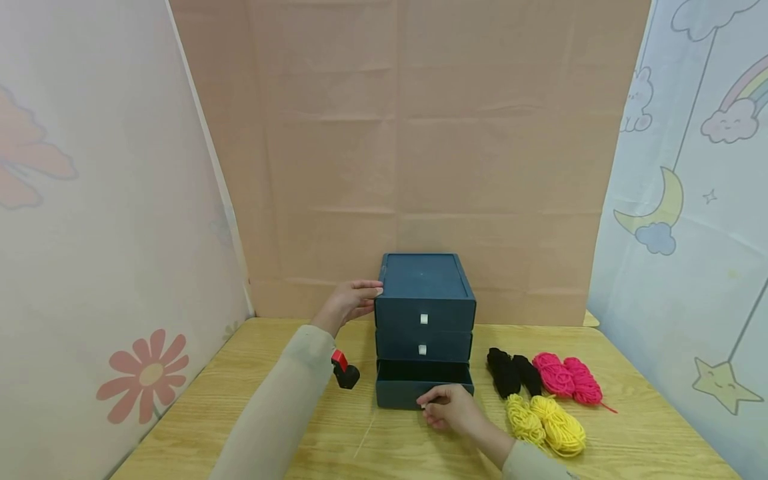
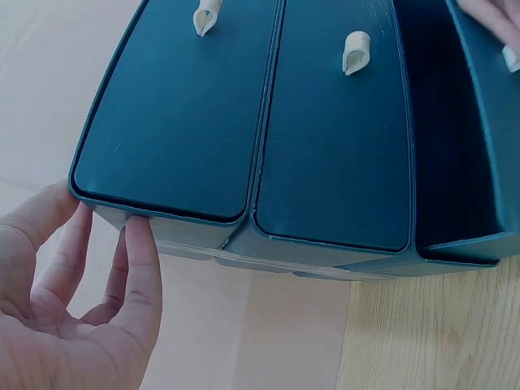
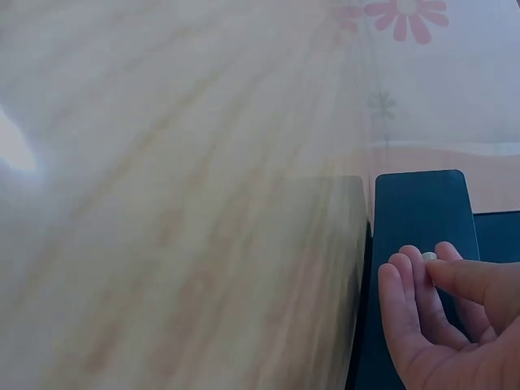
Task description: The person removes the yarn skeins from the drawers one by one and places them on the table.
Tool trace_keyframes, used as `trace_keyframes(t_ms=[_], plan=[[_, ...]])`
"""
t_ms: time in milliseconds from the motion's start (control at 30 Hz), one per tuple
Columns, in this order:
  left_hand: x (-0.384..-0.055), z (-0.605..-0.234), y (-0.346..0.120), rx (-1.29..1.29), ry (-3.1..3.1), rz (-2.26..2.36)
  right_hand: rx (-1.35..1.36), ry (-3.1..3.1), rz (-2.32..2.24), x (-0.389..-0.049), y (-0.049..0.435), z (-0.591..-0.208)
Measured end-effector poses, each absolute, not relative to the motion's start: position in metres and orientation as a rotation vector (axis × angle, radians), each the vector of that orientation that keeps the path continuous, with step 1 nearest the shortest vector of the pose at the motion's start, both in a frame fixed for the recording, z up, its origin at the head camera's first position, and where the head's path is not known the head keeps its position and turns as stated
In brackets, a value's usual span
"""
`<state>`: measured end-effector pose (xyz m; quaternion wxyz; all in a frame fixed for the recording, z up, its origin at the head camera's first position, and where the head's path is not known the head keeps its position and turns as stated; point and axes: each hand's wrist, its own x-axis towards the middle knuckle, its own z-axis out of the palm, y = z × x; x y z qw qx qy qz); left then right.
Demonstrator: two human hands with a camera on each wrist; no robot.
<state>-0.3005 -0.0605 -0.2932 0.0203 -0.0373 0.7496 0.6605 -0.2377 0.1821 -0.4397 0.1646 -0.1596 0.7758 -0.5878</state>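
A dark blue three-drawer cabinet [image 1: 423, 275] stands on the wooden table, with small white pull tabs on its drawers. Its bottom drawer [image 1: 396, 395] is pulled partway out, and the inside that shows looks dark. My left hand [image 1: 348, 303] rests its fingertips against the cabinet's upper left side; the left wrist view has the fingers [image 2: 142, 268] fairly straight along that side. At the bottom drawer's front, my right hand [image 1: 451, 408] pinches the white tab [image 3: 429, 256] between thumb and fingers. Most of that tab is hidden by the fingers.
Right of the cabinet lie black yarn skeins [image 1: 504, 373], yellow yarn skeins [image 1: 561, 427] and pink yarn skeins [image 1: 567, 377]. A black object with a red part [image 1: 345, 371] shows beside the left forearm. Brown paper [image 1: 420, 147] hangs behind the cabinet.
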Motion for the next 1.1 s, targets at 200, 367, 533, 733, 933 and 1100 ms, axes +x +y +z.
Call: trace_keyframes(t_ms=[200,367,533,733,933,1100], plan=[[-0.302,-0.293,-0.060,-0.115,2.309,2.057,-0.407,2.218,-1.711,-0.248,0.177,-0.437],[-0.304,-0.294,-0.060,-0.114,2.301,2.049,-0.369,2.249,-1.730,-0.255,0.172,-0.436],[-0.303,-0.293,-0.060,-0.109,2.295,2.050,-0.332,2.249,-1.780,-0.263,0.170,-0.440],[-0.302,-0.292,-0.059,-0.116,2.293,2.057,-0.298,2.258,-1.815,-0.272,0.169,-0.444],[-0.304,-0.293,-0.060,-0.101,2.287,2.066,-0.274,2.250,-1.823,-0.276,0.169,-0.444],[-0.306,-0.294,-0.061,-0.100,2.271,2.075,-0.271,2.235,-1.837,-0.276,0.169,-0.443]])
